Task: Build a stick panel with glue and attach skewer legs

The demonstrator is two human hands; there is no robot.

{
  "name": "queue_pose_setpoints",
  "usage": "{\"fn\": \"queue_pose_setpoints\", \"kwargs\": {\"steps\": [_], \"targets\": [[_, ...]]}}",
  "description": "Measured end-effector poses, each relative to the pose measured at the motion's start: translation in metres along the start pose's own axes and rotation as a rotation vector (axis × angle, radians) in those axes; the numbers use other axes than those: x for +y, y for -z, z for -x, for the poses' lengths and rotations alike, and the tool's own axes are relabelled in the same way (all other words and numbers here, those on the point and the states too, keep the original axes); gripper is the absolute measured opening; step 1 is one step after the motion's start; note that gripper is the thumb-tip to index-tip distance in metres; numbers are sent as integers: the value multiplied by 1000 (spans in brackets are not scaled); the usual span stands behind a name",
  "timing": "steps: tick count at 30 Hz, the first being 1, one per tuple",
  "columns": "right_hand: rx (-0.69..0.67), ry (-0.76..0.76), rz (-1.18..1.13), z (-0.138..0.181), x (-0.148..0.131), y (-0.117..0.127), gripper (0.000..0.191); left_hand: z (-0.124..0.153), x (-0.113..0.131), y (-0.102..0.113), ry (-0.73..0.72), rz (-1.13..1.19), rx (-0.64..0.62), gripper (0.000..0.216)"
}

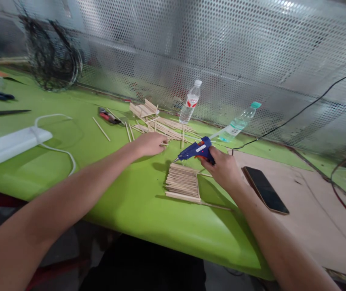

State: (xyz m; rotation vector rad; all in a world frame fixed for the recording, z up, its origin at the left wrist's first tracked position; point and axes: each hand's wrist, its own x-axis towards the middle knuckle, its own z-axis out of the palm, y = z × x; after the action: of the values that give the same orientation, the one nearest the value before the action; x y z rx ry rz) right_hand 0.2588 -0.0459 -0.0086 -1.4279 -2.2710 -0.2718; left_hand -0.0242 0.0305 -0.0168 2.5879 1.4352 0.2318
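Observation:
My right hand [223, 165] is closed around a blue hot glue gun [195, 150]. Its metal nozzle points down and left, at the upper left corner of a panel of thin wooden sticks [182, 182] lying side by side on the green table. Two longer sticks jut from the panel's right side. My left hand [153, 144] is closed, with the end of a wooden stick [164, 144] showing at its fingertips. Just beyond that hand lies a loose pile of wooden sticks [173, 128]. A small structure built of sticks [144, 109] stands behind the pile.
Two water bottles, one clear [190, 103] and one greenish [239, 123], stand near the perforated metal screen [167, 52]. Red-handled pliers [108, 116] lie left of the pile. A phone [265, 189] rests at right, a white power strip [12, 145] at left. Wire coils [51, 60] sit behind.

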Motion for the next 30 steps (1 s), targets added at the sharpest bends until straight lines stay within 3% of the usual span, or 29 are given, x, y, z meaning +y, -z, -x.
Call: {"fn": "queue_pose_setpoints", "kwargs": {"steps": [30], "targets": [[30, 128, -33, 3, 8, 4, 17, -1, -1, -2, -4, -27, 5, 34]]}}
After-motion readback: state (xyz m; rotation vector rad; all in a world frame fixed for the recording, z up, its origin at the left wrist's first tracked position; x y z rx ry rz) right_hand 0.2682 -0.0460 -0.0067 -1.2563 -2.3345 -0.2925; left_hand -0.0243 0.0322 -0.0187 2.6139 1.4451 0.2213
